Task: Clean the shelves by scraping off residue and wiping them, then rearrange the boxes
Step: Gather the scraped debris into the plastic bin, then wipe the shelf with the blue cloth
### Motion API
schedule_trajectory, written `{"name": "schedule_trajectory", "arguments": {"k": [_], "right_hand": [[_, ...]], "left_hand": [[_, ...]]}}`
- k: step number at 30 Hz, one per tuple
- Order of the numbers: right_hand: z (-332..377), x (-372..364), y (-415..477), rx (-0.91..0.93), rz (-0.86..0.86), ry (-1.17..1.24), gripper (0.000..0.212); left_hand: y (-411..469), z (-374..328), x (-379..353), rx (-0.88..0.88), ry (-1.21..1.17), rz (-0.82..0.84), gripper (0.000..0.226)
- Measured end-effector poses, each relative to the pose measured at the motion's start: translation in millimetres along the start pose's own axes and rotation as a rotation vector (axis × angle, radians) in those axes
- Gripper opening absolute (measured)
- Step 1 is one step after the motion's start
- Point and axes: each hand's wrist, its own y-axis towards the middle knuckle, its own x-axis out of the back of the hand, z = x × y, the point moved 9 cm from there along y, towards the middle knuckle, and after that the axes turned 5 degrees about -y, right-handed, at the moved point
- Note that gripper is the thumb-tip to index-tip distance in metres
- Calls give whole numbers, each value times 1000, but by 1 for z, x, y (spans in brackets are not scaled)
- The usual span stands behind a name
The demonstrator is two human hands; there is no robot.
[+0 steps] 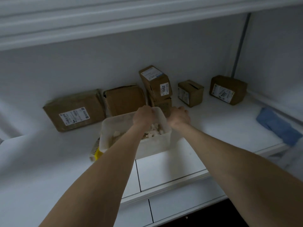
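Near the front edge of the shelf (213, 126), the left hand (144, 117) grips a plastic tub (154, 145) by its far rim, the right hand (179, 117) unclear, seemingly clearing it before rearranging boxes (73, 112) along the back edge.

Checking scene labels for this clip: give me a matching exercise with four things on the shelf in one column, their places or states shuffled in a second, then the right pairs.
1 translucent plastic tub
2 folded blue cloth
3 tall brown cardboard box marked 1002
4 yellow and white tool

A tilted on top of another box
B at the shelf right edge
C partly hidden left of the tub
D far rim gripped by the left hand

Pairs: 1-D, 2-B, 3-A, 4-C
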Motion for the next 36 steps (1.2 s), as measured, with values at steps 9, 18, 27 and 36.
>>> {"name": "schedule_trajectory", "arguments": {"k": [9,18,27,36], "right_hand": [[-96,27,17,-78,2,28,46],[-217,55,24,-189,-29,5,46],[-317,73,38,-360,-92,-40,63],[-397,66,60,-527,13,-75,57]], "left_hand": [[4,-113,-69,-197,-85,146,24],[-17,-225,-162,-335,-110,286,34],[-20,-282,-226,-400,-84,336,39],[24,-295,-253,-429,-100,341,37]]}}
